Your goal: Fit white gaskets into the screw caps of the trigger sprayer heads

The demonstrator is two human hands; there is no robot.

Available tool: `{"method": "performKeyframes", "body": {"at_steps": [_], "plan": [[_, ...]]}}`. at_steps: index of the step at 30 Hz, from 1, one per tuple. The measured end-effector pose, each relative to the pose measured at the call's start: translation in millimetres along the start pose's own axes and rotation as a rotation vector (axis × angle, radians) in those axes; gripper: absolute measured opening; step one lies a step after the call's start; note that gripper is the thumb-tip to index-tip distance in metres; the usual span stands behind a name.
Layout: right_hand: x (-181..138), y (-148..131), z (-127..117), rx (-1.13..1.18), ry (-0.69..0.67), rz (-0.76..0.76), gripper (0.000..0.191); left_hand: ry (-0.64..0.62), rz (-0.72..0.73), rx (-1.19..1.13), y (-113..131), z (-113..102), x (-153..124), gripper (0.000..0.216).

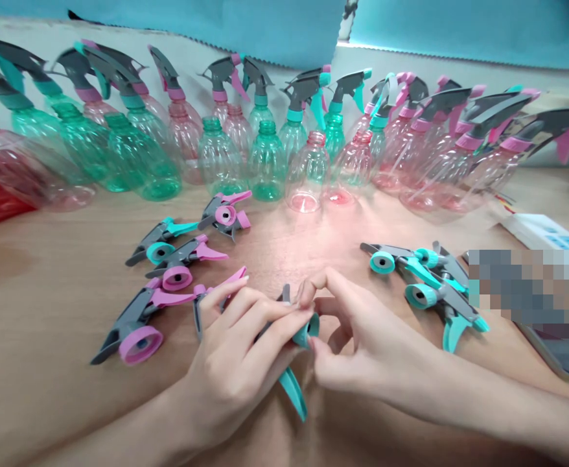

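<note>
The left hand (238, 344) has its grip wrapped around a teal head (293, 392), held just above the tabletop (279, 250), towards its near edge. The right hand (367, 337) sets its thumb by the collar (300, 334); its curled fingers hide whether that grip is closed on anything. To my eye, good work here means letting the left hand steady the body while the right fingers work lightly and squarely at the rim, clear of the trigger. Spare heads (129, 319) lie either side; bottles (266, 162) line the back edge.
</note>
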State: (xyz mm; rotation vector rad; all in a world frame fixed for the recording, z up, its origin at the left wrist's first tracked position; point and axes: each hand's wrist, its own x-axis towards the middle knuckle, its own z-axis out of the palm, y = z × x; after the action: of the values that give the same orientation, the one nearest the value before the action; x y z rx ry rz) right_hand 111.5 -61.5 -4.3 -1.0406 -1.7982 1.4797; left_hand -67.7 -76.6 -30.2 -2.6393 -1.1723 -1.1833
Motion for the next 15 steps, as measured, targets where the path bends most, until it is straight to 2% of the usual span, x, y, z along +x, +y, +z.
{"method": "performKeyframes", "body": {"at_steps": [3, 6, 8, 12, 15], "plan": [[0.3, 0.8, 0.6, -0.006, 0.018, -0.004, 0.034, 0.004, 0.005, 0.006, 0.7, 0.4, 0.5, 0.016], [0.2, -0.5, -0.5, 0.202, -0.047, 0.103, 0.032, -0.011, 0.008, -0.012, 0.1, -0.5, 0.8, 0.02], [-0.2, -2.0, -1.1, 0.261, -0.073, 0.158, 0.031, -0.027, 0.008, -0.014, -0.7, -1.0, 0.5, 0.022], [-0.2, -2.0, 0.7, 0.065, 0.002, 0.093, 0.032, -0.037, 0.024, 0.014, -2.1, 0.0, -0.9, 0.02], [1.1, 1.2, 2.5, 0.027, 0.021, 0.066, 0.03, -0.045, 0.028, 0.023, -2.6, 0.1, -1.4, 0.022]]}}
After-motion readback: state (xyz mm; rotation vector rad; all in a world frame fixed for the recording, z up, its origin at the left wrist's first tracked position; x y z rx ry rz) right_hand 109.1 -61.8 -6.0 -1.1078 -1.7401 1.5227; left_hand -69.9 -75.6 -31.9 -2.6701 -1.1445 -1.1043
